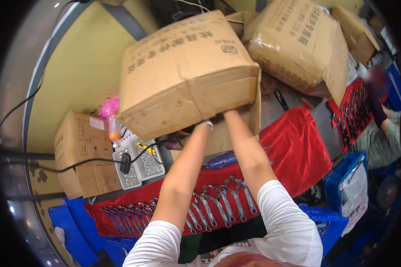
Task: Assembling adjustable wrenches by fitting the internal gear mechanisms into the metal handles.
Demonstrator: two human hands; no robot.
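Both hands (216, 119) grip the cardboard box's (187, 71) underside, lifted above red cloth (294, 142)

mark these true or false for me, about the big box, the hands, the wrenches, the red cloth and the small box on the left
1. Both hands are under the big cardboard box, holding it up. True: the left hand and the right hand reach its underside.
2. A row of metal wrenches lies on the red cloth. True.
3. The big box is open with its flaps up. False: its visible faces are closed.
4. The red cloth lies on top of the lifted box. False: it lies on the table below.
5. A smaller cardboard box sits at the left. True.
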